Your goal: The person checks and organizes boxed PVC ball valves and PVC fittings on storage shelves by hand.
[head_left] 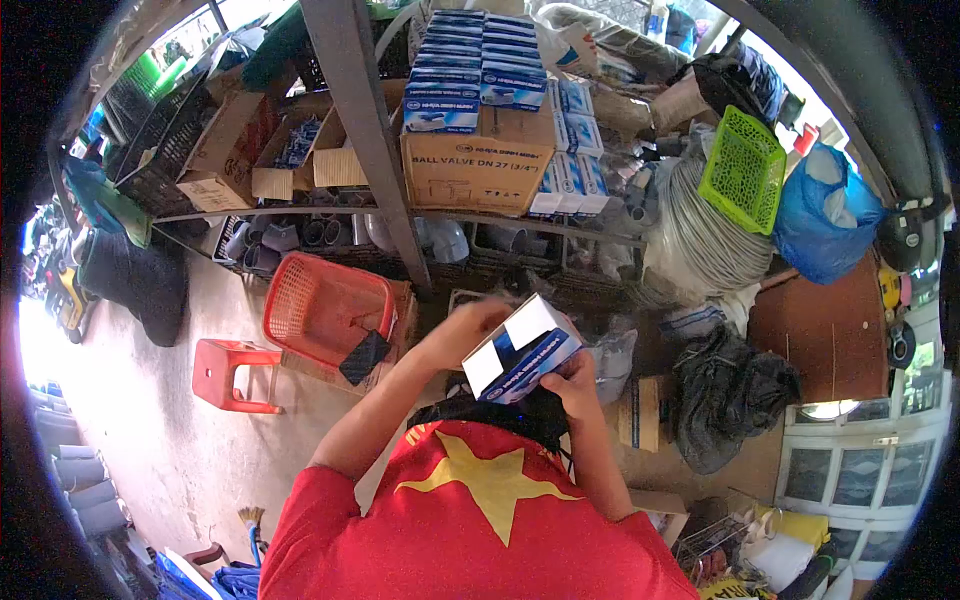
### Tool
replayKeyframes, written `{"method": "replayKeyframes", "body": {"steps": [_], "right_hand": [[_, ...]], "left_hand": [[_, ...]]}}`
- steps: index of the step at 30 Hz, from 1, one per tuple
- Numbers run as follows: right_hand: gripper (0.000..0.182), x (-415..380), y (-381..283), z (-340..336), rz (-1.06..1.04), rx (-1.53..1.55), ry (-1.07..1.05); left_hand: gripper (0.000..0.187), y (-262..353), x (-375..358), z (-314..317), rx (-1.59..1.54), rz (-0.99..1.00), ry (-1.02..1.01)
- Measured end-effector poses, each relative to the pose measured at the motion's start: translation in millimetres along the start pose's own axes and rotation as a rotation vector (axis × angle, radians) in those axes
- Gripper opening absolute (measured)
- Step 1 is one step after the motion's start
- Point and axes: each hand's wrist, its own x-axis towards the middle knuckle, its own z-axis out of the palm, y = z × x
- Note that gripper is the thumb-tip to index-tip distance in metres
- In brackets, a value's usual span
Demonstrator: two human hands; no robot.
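Observation:
A small blue and white printed box (pixel 528 362) is in front of my chest, tilted, with white flaps on its left end. My right hand (pixel 573 382) grips its lower right side, thumb on the printed face. Close to the box's upper left edge is my left hand (pixel 478 328), blurred, its fingers partly hidden behind the white flap; whether they hold anything does not show.
On the shelf ahead, similar blue boxes (pixel 480 60) are stacked on a cardboard carton (pixel 470 165). A red basket (pixel 325 300) and a red stool (pixel 235 375) are at left. A green basket (pixel 742 170) and a blue bag (pixel 825 225) are at right.

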Motion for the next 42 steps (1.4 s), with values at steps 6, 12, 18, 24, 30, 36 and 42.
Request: {"method": "replayKeyframes", "body": {"steps": [6,12,18,24,30,36,42], "right_hand": [[0.091,13.5,-0.7,1.0,-0.046,-0.063,0.105],[0.081,18.7,5.8,-7.1,0.002,-0.064,0.115],[0.081,20.9,-7.3,-8.1,-0.010,-0.088,0.133],[0.082,23.3,-5.3,4.7,-0.087,-0.053,0.077],[0.057,21.8,-0.3,-6.7,-0.056,0.080,0.373],[0.062,27.8,2.7,9.5,-0.157,-0.129,0.355],[0.083,26.1,-8.2,-8.2,-0.132,-0.111,0.321]], "left_hand": [[0.027,71.1,-9.9,-43.3,0.789,0.223,0.395],[0.031,99.3,-38.6,-28.4,0.696,0.286,0.074],[0.048,104.5,-43.0,-27.1,0.545,0.296,0.066],[0.039,99.5,-35.0,-23.0,0.607,0.423,0.086],[0.042,85.1,-43.6,-30.3,0.595,0.329,0.150],[0.042,64.6,-48.3,16.5,0.159,0.082,-0.004],[0.023,66.0,-57.3,-15.3,-0.162,-0.108,0.069]]}}
